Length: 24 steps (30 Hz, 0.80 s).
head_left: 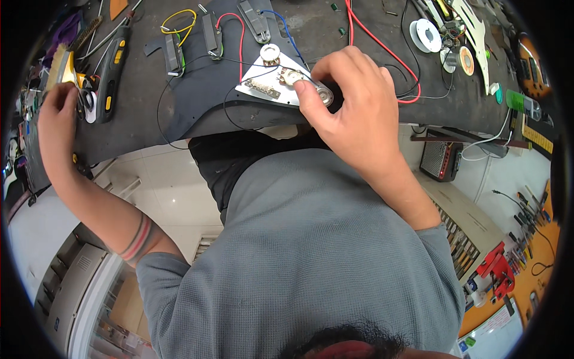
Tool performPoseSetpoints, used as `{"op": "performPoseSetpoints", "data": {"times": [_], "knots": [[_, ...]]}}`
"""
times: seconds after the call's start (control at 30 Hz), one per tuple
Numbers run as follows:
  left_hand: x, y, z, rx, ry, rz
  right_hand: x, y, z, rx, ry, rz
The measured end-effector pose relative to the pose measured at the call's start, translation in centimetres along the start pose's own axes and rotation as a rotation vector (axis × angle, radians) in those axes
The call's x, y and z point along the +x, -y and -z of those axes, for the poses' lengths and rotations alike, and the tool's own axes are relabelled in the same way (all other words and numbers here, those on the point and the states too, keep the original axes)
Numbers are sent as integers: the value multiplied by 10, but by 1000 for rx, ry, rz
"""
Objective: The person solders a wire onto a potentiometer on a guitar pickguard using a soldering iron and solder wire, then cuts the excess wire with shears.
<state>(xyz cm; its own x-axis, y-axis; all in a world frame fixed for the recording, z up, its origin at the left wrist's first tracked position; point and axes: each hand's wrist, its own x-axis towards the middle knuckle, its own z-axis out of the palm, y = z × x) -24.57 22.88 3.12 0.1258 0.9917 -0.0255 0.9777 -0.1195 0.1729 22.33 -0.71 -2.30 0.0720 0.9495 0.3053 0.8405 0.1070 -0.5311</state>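
Observation:
A black guitar pickguard (200, 90) lies underside up at the bench's front edge, with silver shielding (242, 89) on its right part. My right hand (362, 113) curls over that end. Its thumb touches a potentiometer (291, 76), and a round metal part (323, 94) sits under the palm side; the other fingertips are partly hidden. A switch (263, 89) and another potentiometer (269, 54) are beside it. At the far left, my left hand (58, 110) has its fingers drawn together by a yellow brush (61, 67) and scissors (88, 100); what they pinch is hidden.
Three pickups (173, 55) with yellow, red and blue wires lie behind the pickguard. A black-and-yellow tool (112, 75) rests near my left hand. Red cable (382, 39) and wire spools (425, 36) occupy the right. A small amplifier (441, 160) stands below the bench.

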Motion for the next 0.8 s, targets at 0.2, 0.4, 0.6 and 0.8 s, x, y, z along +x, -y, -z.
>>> {"op": "performPoseSetpoints", "data": {"times": [0.2, 0.4, 0.6, 0.8], "knots": [[-62, -195, -4, -623, -111, -598, -2, 3, -5, 66, -19, -62], [-58, -293, -38, -636, 364, -1007, -11, 5, -8, 240, -37, -205], [-40, -313, -48, -296, 527, -1182, -24, -1, -10, 254, -118, -186], [-44, -316, -56, -325, 472, -1210, -33, -15, -6, 128, -189, -34]]}}
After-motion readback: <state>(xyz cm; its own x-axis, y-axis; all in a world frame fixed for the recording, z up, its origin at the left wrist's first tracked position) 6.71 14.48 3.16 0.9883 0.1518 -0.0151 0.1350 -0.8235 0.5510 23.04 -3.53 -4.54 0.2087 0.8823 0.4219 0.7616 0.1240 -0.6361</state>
